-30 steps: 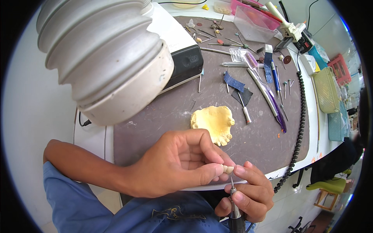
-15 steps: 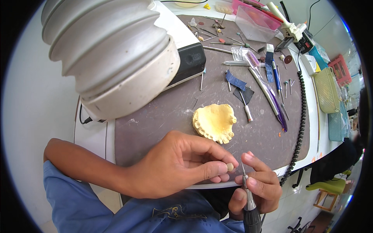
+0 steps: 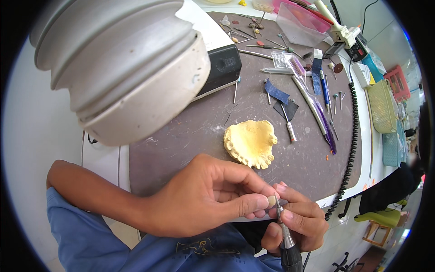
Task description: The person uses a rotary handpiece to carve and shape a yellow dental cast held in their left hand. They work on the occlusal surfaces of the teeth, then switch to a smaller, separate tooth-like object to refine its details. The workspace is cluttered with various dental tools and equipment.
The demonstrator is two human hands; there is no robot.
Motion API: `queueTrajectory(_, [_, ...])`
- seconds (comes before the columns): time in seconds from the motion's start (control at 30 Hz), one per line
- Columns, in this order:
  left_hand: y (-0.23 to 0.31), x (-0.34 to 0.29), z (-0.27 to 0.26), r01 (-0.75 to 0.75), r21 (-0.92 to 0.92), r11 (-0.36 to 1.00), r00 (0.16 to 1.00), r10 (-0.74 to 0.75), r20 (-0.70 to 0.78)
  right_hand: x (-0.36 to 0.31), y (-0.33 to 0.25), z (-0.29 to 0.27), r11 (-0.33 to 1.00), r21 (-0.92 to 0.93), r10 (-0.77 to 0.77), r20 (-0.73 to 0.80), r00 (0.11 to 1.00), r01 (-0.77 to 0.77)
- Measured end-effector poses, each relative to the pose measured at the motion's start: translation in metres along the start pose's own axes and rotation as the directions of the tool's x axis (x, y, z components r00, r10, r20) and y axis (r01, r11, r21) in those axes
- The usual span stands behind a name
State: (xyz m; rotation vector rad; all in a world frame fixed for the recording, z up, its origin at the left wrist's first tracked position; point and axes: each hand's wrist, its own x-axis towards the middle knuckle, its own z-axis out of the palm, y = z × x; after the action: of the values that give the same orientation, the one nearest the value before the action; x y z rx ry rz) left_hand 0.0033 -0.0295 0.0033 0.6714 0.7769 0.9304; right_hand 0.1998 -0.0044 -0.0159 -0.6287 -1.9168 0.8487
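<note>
My left hand [image 3: 206,197] pinches a small beige dental crown [image 3: 272,200] between thumb and forefinger. In my right hand [image 3: 302,218] is a dental rotary handpiece [image 3: 289,249] with a metal nose and black body, held like a pen. Its thin bur points up and lies against or right beside the crown; actual contact cannot be made out. The fingertips of both hands almost meet there. Just beyond my left hand, a yellow plaster dental model [image 3: 249,140] rests on the brown mat [image 3: 181,140], its row of teeth facing me.
A ribbed pale duct hood [image 3: 131,77] looms at upper left beside a black-and-white box [image 3: 222,68]. Burs, a purple toothbrush [image 3: 312,106], blue paper strips [image 3: 276,92] and a clear tray [image 3: 301,25] lie farther back. A black coiled cord [image 3: 353,136] runs along the right edge.
My right hand has moved slightly left, bringing the handpiece's bur from a small gap to the crown. The left hand keeps its pinch. The view has shifted a little.
</note>
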Motion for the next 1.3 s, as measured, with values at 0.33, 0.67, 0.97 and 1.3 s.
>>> queueTrajectory(0.33, [-0.0007,-0.0012,0.0006,-0.019,0.011,1.0,1.0,0.019,0.001,-0.0006,-0.0003,-0.0008,1.0,-0.013,-0.006,0.013,1.0,0.006])
queueTrajectory(0.67, [0.0013,-0.0007,0.0003,-0.006,0.049,0.999,1.0,0.005,0.025,-0.0016,-0.0009,-0.0014,1.0,-0.017,0.012,0.011,1.0,-0.012])
queueTrajectory(0.97, [0.0009,-0.0015,-0.001,-0.02,0.073,0.997,0.999,0.018,0.026,-0.0023,0.0022,0.0009,1.0,0.005,-0.012,-0.008,1.0,0.012])
queueTrajectory(1.3, [-0.0016,-0.001,-0.0012,-0.03,0.064,0.998,0.999,0.028,0.034,-0.0017,0.0015,0.0003,1.0,0.011,-0.003,-0.003,1.0,0.003])
